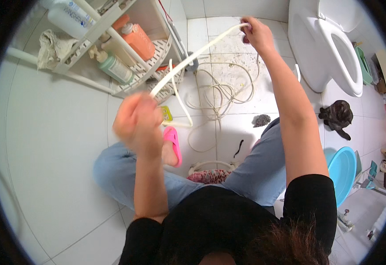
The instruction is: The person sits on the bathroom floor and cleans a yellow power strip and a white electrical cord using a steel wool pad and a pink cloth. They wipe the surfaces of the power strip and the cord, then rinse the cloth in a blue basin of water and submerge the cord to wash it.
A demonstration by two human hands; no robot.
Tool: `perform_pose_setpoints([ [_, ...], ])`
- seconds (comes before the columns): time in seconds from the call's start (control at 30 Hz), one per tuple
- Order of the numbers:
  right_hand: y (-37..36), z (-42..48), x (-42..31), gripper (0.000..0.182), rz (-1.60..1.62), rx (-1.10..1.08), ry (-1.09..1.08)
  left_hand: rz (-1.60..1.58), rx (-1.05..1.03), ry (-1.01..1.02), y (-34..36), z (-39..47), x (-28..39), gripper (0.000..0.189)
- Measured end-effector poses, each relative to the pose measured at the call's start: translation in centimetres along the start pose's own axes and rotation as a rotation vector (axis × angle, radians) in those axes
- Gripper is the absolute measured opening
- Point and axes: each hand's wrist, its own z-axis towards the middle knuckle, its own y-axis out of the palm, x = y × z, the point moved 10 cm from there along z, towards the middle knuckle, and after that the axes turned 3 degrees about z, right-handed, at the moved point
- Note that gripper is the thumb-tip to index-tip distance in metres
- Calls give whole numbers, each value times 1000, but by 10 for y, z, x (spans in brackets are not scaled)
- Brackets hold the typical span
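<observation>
My left hand (140,122), blurred, is closed around a cream-coloured hose or cable (198,53) in front of my left knee. The line runs taut up to my right hand (259,34), which grips it farther out, with a small dark red thing (246,39) showing under the fingers. I cannot tell what that thing is. Past my left hand a free length of the line hangs in a bent loop (179,99). More of it lies in loose, tangled coils (217,94) on the white tiled floor between my hands.
A plastic corner shelf with pump bottles (140,41) stands at the left. At the right are a white toilet (322,43), a black cat (338,116) and a blue basin (343,175). A dark grey clump (261,120) and black strip (238,148) lie on the floor (259,102).
</observation>
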Motion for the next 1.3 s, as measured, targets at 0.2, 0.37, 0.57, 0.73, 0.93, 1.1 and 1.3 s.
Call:
perform_pose_setpoints([
  [0.2, 12, 20, 2, 34, 76, -118, 119, 427, -365, -164, -20, -27, -60, 18],
  [0.37, 33, 5, -54, 48, 274, -380, -36, -3, -337, -387, -19, -27, -98, 24],
  [0.57, 53, -40, -86, 55, 835, -773, 298, -279, -156, -435, -6, 11, -117, 24],
  [0.73, 15, -60, -86, 53, 1355, -794, 693, -313, -139, -413, -7, 17, -130, 25],
  [0.93, -32, -45, -58, 54, -7, -395, 99, -206, -138, -415, 5, 11, -146, 22],
  [1.1, -56, -60, -45, 57, -323, -272, 340, -212, -263, -377, 32, 10, -137, 22],
  [1.3, 5, -121, -118, 67, 1219, -462, 960, 10, -266, -265, 40, -4, -155, 21],
])
